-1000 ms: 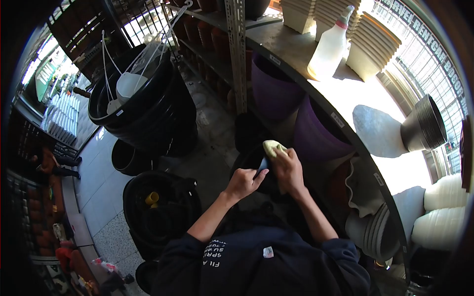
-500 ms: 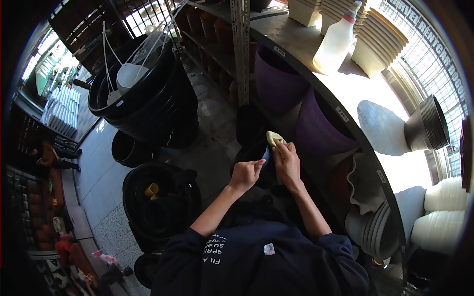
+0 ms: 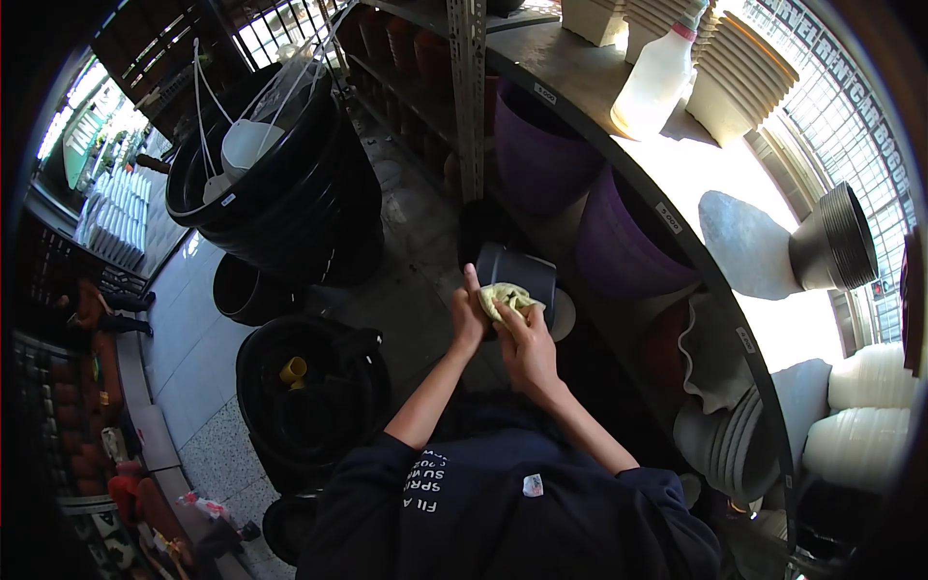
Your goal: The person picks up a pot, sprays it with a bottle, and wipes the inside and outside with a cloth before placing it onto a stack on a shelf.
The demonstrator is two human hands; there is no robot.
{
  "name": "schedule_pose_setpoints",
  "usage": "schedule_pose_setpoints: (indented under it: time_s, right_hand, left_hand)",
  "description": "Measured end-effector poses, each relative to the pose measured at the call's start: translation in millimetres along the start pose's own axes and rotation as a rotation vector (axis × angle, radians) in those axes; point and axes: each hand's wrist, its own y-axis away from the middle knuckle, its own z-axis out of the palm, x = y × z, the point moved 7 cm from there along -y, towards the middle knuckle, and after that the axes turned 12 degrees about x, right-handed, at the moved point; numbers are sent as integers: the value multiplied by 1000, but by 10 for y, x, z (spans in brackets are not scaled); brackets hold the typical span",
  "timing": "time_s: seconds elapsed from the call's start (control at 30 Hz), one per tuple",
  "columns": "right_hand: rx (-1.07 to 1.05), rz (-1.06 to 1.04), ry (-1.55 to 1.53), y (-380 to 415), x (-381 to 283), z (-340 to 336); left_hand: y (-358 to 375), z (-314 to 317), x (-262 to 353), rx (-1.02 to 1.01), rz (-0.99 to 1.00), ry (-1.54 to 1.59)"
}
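Observation:
A dark plant pot (image 3: 535, 275) lies tilted on its side in front of my body. My left hand (image 3: 468, 319) grips it at the left end, with one finger extended upward; the other fingers are partly hidden. Bunched under the fingers of my right hand (image 3: 530, 354) is a pale yellow cloth (image 3: 507, 296), pressed against the pot's outer side. Just right of the pot, a pale round object (image 3: 563, 317) is partly covered.
Purple pots (image 3: 628, 242) stand under the curved shelf (image 3: 720, 290) on my right. On that shelf are a spray bottle (image 3: 653, 85) and stacked black pots (image 3: 837, 240). Large black tubs (image 3: 290, 193) and a black bin (image 3: 266, 387) stand left. A person (image 3: 97, 304) is far left.
The pot has turned, so its grey side now faces up. My right hand has moved down and left with the cloth, onto the pot's side. My left hand has shifted its hold.

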Motion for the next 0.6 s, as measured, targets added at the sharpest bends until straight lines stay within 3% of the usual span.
schedule_pose_setpoints:
  time_s: [0.03, 0.1, 0.17, 0.23, 0.3, 0.37, 0.5, 0.57, 0.6]
  right_hand:
    - [-21, -2, -11, 44, -4, 13]
    - [-99, -21, -9, 59, 14, 1]
    - [-211, 86, -31, 67, 158, 3]
    - [-299, 325, -129, 41, 471, -44]
    - [-214, 455, -418, -62, 689, -156]
    - [-16, 240, -400, -449, 529, -443]
    - [172, 75, 3, -948, 334, -490]
    - [82, -34, 372, -906, 306, -116]
    - [154, -111, 396, -826, 219, -14]
  left_hand:
    - [-48, -57, 38, 39, -105, -81]
    - [-184, -137, 37, 144, -66, -81]
    - [-246, -198, 49, 142, -84, -46]
    - [-321, -241, 120, 120, -81, 55]
    - [-348, -270, 131, -20, -94, 42]
    - [-313, -248, 111, -117, -39, 29]
    - [-48, -44, 265, -239, 84, -46]
    - [130, 79, 520, -120, 341, -181]
    - [153, 72, 537, -70, 379, -209]
